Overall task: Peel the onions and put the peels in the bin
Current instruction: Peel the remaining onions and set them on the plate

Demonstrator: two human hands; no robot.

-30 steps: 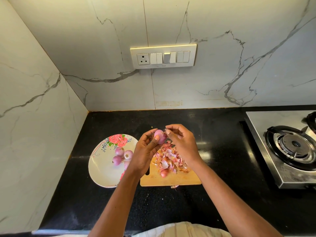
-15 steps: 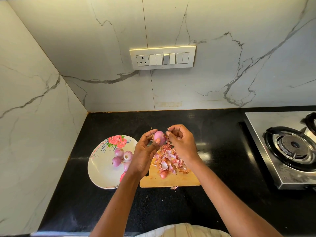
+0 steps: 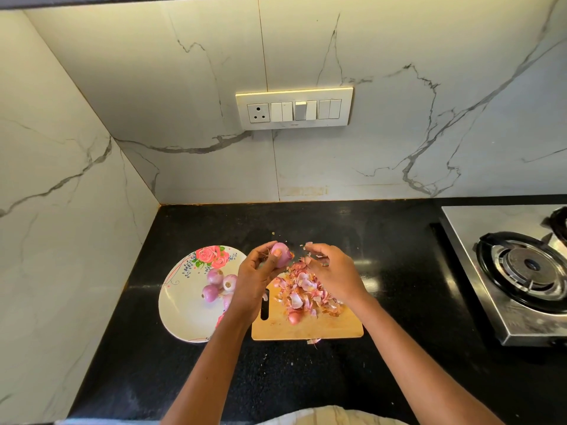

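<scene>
My left hand (image 3: 253,282) grips a small pink onion (image 3: 281,253) by its sides, raised above the far left corner of the wooden cutting board (image 3: 334,329). My right hand (image 3: 334,273) hovers just right of the onion, apart from it, over the heap of onion peels (image 3: 302,291). Its fingers are curled and seem to pinch a pale scrap of peel (image 3: 319,256). One small onion (image 3: 294,317) lies on the board at the near edge of the heap. Peeled onions (image 3: 216,285) sit on the floral plate (image 3: 181,311) left of the board. No bin is in view.
The black counter (image 3: 306,372) runs to marble walls at the back and left. A steel gas stove (image 3: 527,271) stands at the right edge. A stray peel (image 3: 313,341) lies just in front of the board. A switch panel (image 3: 294,108) is on the back wall.
My right hand has pulled away from the onion to the right, over the peel heap. My left hand keeps the onion in the same place.
</scene>
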